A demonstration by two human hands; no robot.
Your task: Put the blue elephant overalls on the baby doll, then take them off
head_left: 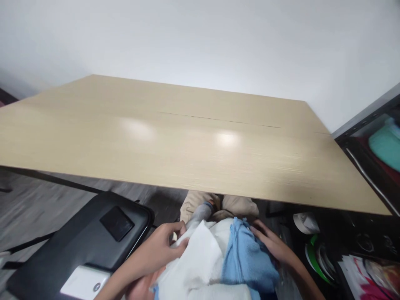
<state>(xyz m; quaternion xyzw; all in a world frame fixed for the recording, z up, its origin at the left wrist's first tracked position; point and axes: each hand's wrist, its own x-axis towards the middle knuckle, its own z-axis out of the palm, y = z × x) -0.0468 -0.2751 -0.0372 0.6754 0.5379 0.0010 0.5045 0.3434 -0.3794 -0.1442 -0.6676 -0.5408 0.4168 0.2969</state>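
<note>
A bundle of cloths lies in the lap, below the table's front edge. Its left and middle part is a white cloth (200,254), and a fuzzy blue cloth (246,262) bunches on the right. My left hand (167,243) is closed on the white cloth's left edge, with thumb and fingers curled round it. On the other side, my right hand (270,239) grips the top right of the blue cloth, its fingertips partly hidden behind the folds. The lower end of the bundle runs out of the picture.
A wooden table (187,146) stretches ahead to a white wall (200,41). To the left, a black chair seat (81,233) bears a dark phone (117,223) and a white device (84,283). Shelving (368,162), a green-rimmed roll (315,258) and packets (359,271) stand at right.
</note>
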